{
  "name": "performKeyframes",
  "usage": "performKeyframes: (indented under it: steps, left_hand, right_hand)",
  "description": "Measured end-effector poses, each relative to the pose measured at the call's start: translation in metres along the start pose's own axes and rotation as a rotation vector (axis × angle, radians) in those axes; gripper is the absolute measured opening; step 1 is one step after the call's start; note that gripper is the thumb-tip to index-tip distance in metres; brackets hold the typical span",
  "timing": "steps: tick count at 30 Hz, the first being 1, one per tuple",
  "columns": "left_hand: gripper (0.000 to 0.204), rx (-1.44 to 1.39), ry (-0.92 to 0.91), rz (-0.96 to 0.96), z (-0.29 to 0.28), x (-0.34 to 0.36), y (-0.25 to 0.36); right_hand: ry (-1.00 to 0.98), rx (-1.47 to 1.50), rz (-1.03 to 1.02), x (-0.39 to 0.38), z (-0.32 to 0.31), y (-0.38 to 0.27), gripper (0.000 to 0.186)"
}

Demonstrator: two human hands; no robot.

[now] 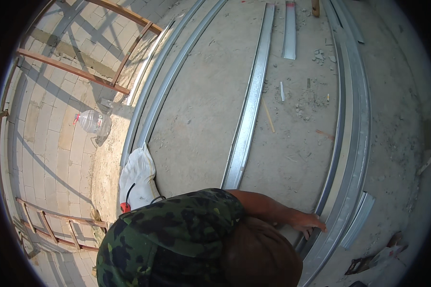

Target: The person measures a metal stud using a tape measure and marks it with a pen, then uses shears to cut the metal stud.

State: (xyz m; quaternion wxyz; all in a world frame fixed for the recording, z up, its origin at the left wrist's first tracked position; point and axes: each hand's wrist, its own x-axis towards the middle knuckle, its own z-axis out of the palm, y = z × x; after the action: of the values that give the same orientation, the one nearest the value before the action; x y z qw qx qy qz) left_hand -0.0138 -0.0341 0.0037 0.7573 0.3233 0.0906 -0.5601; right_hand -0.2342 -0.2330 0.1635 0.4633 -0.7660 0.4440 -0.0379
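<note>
Neither my left hand nor my right hand shows in the head view. Just in front of me, a co-worker in a camouflage shirt and brown head covering bends low. One arm of theirs stretches to the right. That co-worker's hand rests at the edge of a long bundle of metal profiles on the floor. The fingers curl over the near edge; whether they grip it I cannot tell. Their other hand is hidden by the body.
A long metal channel lies mid-floor, a shorter channel beyond it. More rails run along the left edge, near a white sack and a large plastic bottle. Rusty metal frames stand left. A short profile lies right.
</note>
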Motion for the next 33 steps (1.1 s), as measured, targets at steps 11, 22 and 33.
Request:
performKeyframes:
  steps: [11,22,33]
  left_hand:
    - [0.091,0.064,0.227,-0.117,0.009,0.000,0.005]
    - [0.080,0.117,0.180,-0.224,0.027,0.025,0.022]
    - [0.049,0.168,0.077,-0.104,-0.002,0.023,0.011]
  right_hand:
    - [-0.391,0.094,0.013,-0.048,0.002,0.029,0.016]
    - [-0.569,-0.349,-0.217,-0.080,0.001,0.161,0.030]
    - [-0.079,-0.234,0.279,-0.152,-0.012,0.194,0.034]
